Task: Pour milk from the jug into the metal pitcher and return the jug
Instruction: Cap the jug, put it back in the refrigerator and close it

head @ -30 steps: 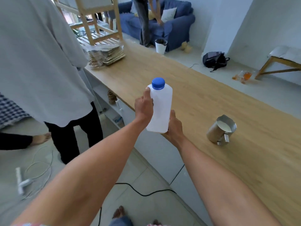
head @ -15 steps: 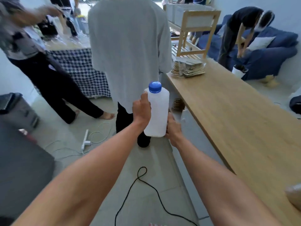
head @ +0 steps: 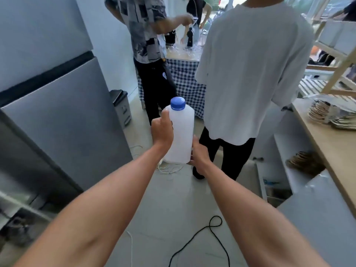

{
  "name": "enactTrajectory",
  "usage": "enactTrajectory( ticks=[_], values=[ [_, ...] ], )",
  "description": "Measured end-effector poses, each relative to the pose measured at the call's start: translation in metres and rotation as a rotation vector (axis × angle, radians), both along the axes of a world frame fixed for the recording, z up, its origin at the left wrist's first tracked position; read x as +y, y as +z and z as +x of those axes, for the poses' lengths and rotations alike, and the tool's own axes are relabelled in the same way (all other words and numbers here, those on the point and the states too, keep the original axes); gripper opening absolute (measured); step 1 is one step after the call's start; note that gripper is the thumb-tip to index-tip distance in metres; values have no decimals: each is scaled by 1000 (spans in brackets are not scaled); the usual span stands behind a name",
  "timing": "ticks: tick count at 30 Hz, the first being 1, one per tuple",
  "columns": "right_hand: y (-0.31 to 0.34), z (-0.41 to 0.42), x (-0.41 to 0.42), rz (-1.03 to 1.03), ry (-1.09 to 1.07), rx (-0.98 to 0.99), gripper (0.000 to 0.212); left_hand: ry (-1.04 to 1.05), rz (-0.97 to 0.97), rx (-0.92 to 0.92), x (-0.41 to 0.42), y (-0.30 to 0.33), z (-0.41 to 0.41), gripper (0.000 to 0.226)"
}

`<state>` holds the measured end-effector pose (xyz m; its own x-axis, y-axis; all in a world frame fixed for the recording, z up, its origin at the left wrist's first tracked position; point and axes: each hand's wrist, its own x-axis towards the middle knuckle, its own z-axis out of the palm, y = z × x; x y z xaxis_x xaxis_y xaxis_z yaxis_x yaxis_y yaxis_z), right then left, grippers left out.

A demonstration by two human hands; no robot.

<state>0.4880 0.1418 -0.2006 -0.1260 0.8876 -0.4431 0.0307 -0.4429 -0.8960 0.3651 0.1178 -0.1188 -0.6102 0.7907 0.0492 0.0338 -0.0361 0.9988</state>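
At frame centre, white plastic milk jug (head: 182, 133) held upright, blue cap (head: 177, 103) on. Left hand (head: 162, 131) wraps jug's upper side; right hand (head: 199, 155) braces base at 5 o'clock. Grey refrigerator (head: 57, 105) at 9 o'clock, wooden counter (head: 327, 139) at 3 o'clock. 2 people stand ahead at 12 o'clock. Black cable (head: 200, 239) on floor at 6 o'clock.

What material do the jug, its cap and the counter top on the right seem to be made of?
Jug: probably translucent white plastic; matte, milky walls with soft moulded shoulders.
Cap: likely hard blue plastic; solid colour, with what looks like a ribbed edge.
Counter top: looks like light wood or a wood-look laminate; pale tan, matte. The grain is too blurred to decide.
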Motion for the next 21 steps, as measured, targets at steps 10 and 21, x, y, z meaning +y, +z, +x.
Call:
enactTrajectory(
  ticks=[10,21],
  values=[
    [-5,-178,-8,-3,373,-17,62,379,-45,-46,-49,-5,-163,60],
    [1,-320,8,3,728,-48,57,713,-39,-69,-66,5,-267,56]
  ],
)
